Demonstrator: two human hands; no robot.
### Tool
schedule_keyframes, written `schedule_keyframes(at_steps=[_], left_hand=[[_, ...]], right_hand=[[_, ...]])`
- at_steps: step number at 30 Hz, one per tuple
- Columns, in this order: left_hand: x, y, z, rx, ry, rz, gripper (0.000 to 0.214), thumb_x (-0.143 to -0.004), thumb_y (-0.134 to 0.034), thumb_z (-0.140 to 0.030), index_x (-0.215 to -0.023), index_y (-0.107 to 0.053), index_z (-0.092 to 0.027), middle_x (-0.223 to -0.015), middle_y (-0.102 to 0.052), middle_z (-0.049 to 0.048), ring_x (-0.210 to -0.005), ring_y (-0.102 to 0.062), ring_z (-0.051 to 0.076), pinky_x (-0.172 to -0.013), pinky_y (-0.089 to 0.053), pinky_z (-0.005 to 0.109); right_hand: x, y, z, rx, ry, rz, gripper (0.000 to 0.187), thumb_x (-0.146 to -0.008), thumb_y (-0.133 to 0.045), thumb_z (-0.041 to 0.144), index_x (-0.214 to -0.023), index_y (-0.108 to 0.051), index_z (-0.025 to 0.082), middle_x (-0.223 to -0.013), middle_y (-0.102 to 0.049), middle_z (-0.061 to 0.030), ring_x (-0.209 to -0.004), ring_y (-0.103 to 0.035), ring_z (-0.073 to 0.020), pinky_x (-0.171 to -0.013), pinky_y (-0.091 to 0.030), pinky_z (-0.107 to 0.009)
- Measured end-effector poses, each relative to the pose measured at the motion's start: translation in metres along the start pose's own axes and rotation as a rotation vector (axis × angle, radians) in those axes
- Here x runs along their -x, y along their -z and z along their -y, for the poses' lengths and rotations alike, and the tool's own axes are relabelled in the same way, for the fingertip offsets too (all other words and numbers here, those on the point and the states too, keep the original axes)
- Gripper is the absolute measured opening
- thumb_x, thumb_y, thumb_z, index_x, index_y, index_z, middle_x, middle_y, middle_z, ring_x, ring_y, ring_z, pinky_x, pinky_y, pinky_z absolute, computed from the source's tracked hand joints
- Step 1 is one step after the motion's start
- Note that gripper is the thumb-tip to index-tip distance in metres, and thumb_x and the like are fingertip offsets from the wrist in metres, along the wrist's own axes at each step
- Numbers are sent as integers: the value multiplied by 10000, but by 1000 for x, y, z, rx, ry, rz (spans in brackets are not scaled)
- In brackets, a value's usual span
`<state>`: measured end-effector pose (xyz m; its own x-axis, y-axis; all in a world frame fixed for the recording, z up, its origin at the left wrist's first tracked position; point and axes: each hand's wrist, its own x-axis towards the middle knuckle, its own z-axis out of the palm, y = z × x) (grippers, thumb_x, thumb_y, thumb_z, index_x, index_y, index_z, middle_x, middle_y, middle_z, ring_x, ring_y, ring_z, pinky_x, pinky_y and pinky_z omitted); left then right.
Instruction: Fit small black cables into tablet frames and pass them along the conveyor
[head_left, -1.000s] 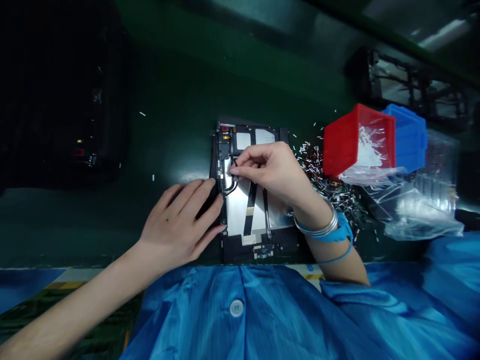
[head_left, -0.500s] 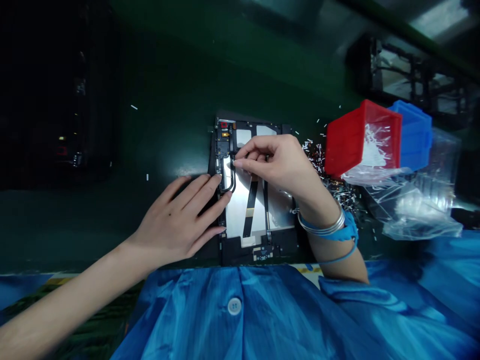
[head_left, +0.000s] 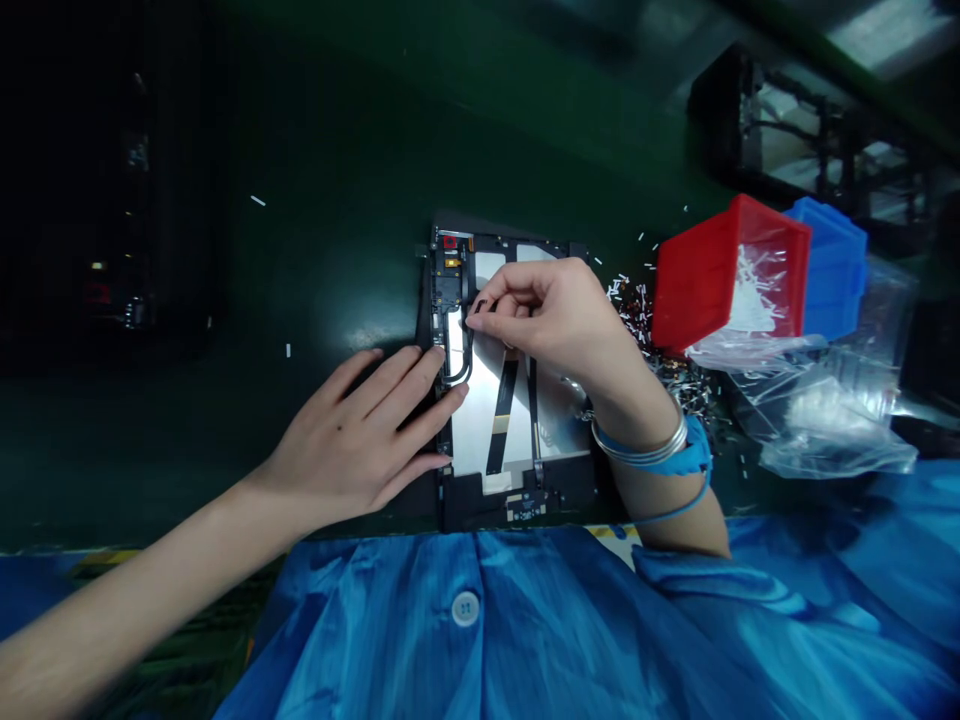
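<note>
An opened tablet point(head_left: 487, 430) lies on the dark green bench in front of me, its silver inner plate and black circuit parts showing. My left hand point(head_left: 360, 430) rests with fingers spread along the tablet's left edge, fingertips at the bent end of a black cable point(head_left: 469, 362). With thumb and index finger pinched, my right hand point(head_left: 551, 310) grips the same black cable higher up; a small dark bend of it shows at the fingertips. A black ribbon cable point(head_left: 501, 420) runs down the plate below my right hand, which hides its upper end.
To the right stand a red bin point(head_left: 694, 285) holding small white pieces and a blue bin point(head_left: 836, 270). Loose white and dark bits point(head_left: 637, 315) lie beside them. Clear plastic bags point(head_left: 832, 420) sit in front. Black framed equipment point(head_left: 787, 130) is behind.
A small dark bend of cable now shows at my right fingertips, where none showed before. My left hand stays in nearly the same place. The view has shifted slightly.
</note>
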<state>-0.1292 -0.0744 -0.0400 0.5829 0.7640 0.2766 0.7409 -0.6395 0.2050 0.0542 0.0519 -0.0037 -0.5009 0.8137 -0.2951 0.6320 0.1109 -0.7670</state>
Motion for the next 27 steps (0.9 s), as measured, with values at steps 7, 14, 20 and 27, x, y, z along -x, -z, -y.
schedule_keyframes(at_steps=[7, 14, 20, 27], left_hand=[[-6, 5, 1, 80, -62, 37, 435, -978, -401, -323, -1350, -481, -112, -1407, -506, 130, -1334, -441, 285, -1087, -337, 458], [-7, 5, 4, 186, -52, 73, 465, -983, -383, -315, -1388, -454, -98, -1410, -498, 141, -1331, -442, 301, -1085, -352, 498], [-12, 8, 3, 144, -80, 69, 434, -979, -397, -328, -1298, -542, -73, -1340, -570, 147, -1264, -513, 304, -1049, -391, 488], [-43, 12, 14, 108, 55, 65, 360, -954, -419, -242, -1245, -581, -105, -1314, -594, 139, -1264, -500, 319, -1038, -380, 517]], right_hand=[[1, -4, -2, -26, -19, -32, 118, -759, -700, 162, -682, -614, 188, -545, -509, 35, -541, -460, -106, -568, -366, -297], [2, -4, 1, 14, -24, -46, 140, -757, -703, 143, -661, -615, 195, -561, -507, 29, -559, -452, -108, -575, -364, -301], [1, -8, 0, 75, -10, -72, 118, -745, -700, 157, -668, -617, 193, -563, -531, 28, -559, -460, -108, -558, -347, -285], [41, 17, 6, 229, 101, -400, 108, -829, -639, 262, -912, -666, 199, -569, -534, 37, -545, -487, -112, -558, -330, -260]])
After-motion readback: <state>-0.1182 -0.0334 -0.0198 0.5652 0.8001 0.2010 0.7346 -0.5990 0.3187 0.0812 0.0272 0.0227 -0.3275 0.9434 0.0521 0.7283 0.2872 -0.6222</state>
